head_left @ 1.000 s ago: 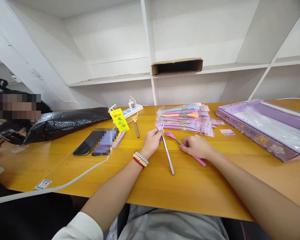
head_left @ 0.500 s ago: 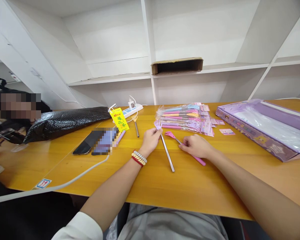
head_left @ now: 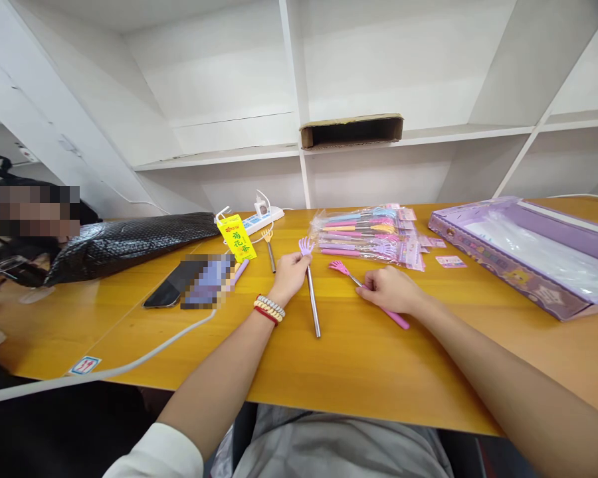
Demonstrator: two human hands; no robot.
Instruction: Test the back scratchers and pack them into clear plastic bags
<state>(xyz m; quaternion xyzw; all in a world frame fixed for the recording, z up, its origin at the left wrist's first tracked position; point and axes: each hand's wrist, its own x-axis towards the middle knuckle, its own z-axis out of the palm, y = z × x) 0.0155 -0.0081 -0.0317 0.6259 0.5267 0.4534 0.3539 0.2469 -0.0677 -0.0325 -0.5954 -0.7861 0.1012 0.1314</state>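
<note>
My left hand (head_left: 288, 279) is closed on a back scratcher (head_left: 313, 309) with a lavender hand-shaped head and a bare metal shaft. It grips just below the head, and the shaft points toward me. A pink back scratcher (head_left: 397, 319) lies slanted on the table, with my right hand (head_left: 391, 290) closed around its shaft. Its pink head sticks out to the left. Left of my left hand lies a short metal-shafted back scratcher (head_left: 271, 257) with a yellow head. Beyond my hands, several back scratchers (head_left: 361, 231) lie in clear plastic packets.
An open purple display box (head_left: 518, 275) stands at the right near a small card (head_left: 450, 261). At the left are two phones (head_left: 167, 285), a yellow tea packet (head_left: 236, 238), a power strip (head_left: 264, 218), a white cable (head_left: 169, 346), a black bubble-wrap bag (head_left: 139, 242) and another person.
My left hand has moved slightly left with the lavender back scratcher, whose shaft now stands straighter toward me. My right hand and the pink back scratcher have stayed in place.
</note>
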